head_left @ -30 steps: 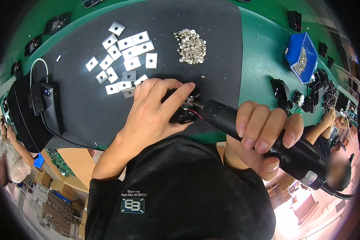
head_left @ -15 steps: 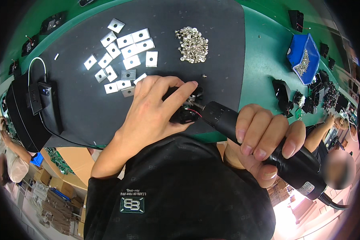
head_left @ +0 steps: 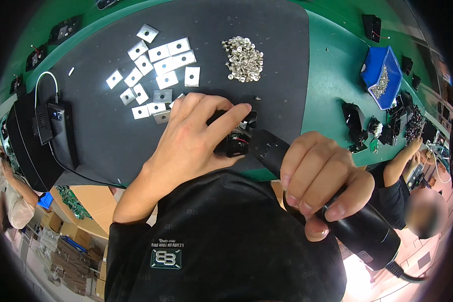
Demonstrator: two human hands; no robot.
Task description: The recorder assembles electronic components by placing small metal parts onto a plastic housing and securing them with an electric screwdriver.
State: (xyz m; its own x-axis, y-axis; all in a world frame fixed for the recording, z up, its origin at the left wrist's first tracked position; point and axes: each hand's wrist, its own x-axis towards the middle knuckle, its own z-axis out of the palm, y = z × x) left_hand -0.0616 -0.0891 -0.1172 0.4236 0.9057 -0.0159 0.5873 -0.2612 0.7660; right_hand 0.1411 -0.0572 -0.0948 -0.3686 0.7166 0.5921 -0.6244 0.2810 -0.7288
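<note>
The right hand is wrapping its bent fingers and thumb around a thick black cylindrical power screwdriver with a black cord, and compared with half a second ago its grip is sitting nearer the nose. The tool's corded end is now swinging lower and inward, so the barrel is standing at a steeper slant in the view, and its nose is hiding more of the thin red wire.

The left hand is staying where it was, gripping a small black plastic part between thumb and fingers on the dark grey mat, just in front of the person's body. The screwdriver's tip is pointing into this part beside the index finger; whether it is meeting a screw is not showing.

Judging by this, the shift is changing the tool's angle while the part is being kept steady, so the driving work seems to be continuing at one spot. The pile of silvery metal screws and the flat silver metal plates with round holes are lying beyond the hands, unchanged.
</note>
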